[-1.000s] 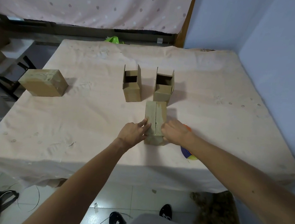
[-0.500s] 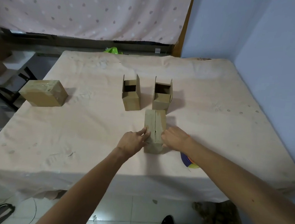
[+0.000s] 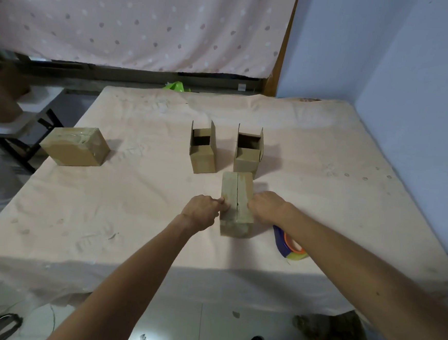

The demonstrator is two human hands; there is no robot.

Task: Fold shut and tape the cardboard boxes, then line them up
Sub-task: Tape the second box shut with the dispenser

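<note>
Seen from my head camera, looking down over a table draped in a pale peach cloth (image 3: 133,216): both my bare arms reach forward and my hands meet around one closed cardboard box (image 3: 238,197), its top flaps folded shut with a seam running straight away from me. My left hand (image 3: 203,212) holds its left side with fingers curled, one fingertip on the top edge. My right hand (image 3: 267,206) grips the right side, knuckles up, fingers bent down against the cardboard where I cannot see their tips. Just beyond my fingertips stand two open boxes, flaps upright: one (image 3: 203,152) ahead of my left hand, the other (image 3: 248,153) directly behind the held box, nearly touching it. Well off to the left of my left hand sits a sealed box (image 3: 76,146) with glossy tape across its top. Just beside my right wrist, partly hidden beneath my forearm, lies a blue, orange and yellow tape dispenser (image 3: 289,243).
</note>
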